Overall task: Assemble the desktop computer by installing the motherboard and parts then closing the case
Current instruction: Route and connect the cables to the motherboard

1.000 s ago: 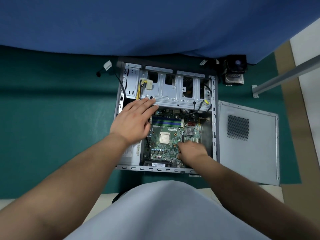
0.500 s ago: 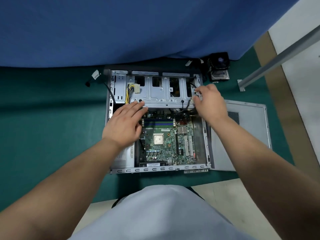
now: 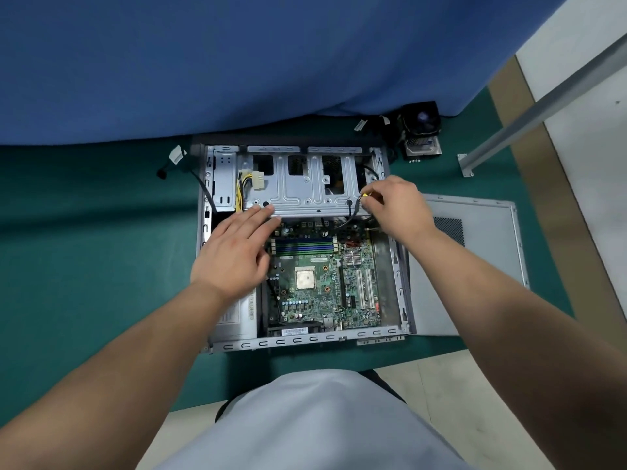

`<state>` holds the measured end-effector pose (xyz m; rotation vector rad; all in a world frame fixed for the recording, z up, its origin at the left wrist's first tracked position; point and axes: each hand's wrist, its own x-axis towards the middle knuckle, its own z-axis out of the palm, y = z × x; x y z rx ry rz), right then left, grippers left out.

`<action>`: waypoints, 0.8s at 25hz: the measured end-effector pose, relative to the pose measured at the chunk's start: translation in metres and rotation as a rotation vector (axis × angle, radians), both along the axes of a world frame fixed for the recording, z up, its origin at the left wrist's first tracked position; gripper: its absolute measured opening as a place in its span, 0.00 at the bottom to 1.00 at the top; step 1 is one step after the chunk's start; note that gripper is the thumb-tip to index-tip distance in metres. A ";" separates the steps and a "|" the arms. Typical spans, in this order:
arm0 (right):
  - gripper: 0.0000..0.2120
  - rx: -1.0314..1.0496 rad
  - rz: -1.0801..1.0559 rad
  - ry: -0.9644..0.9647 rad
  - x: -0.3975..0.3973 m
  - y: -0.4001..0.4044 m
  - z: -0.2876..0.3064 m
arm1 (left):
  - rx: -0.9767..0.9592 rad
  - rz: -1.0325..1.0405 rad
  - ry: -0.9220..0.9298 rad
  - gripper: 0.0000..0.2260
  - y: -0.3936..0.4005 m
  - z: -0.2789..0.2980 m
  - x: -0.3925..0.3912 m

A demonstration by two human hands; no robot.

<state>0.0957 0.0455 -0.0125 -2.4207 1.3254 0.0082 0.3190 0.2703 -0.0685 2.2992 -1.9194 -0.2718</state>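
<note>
An open grey computer case (image 3: 305,340) lies flat on the green mat. The green motherboard (image 3: 322,286) sits inside it, with a bare silver processor at its middle. My left hand (image 3: 234,252) lies flat, fingers straight, with the fingertips on the front edge of the metal drive cage (image 3: 305,195). My right hand (image 3: 397,208) is at the cage's right end and pinches a small yellow-tipped cable connector (image 3: 364,195), whose black lead hangs down toward the board. A white power plug (image 3: 256,179) on yellow and black wires rests on the cage's left side.
The grey side panel (image 3: 481,239) lies flat on the mat right of the case. A black cooler fan (image 3: 420,130) stands beyond the case's far right corner. A blue cloth (image 3: 237,62) covers the far side. A metal bar (image 3: 543,103) slants at the right.
My right hand left the motherboard's lower right, rose to the drive cage's right end and took hold of the yellow-tipped connector. My left hand stayed on the cage edge. The camera view shifted.
</note>
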 end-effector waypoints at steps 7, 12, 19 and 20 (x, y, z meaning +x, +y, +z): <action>0.06 0.014 0.000 -0.068 0.022 -0.014 0.000 | 0.007 -0.007 -0.023 0.29 -0.001 0.001 0.001; 0.04 0.000 0.037 -0.077 0.061 -0.016 -0.001 | 0.031 -0.014 -0.040 0.29 -0.001 0.001 0.001; 0.07 -0.104 0.243 0.268 0.091 -0.033 -0.005 | 0.044 -0.021 -0.046 0.30 -0.002 -0.002 0.002; 0.08 -0.103 0.275 0.290 0.095 -0.035 -0.004 | 0.044 -0.022 -0.047 0.29 -0.002 -0.002 0.002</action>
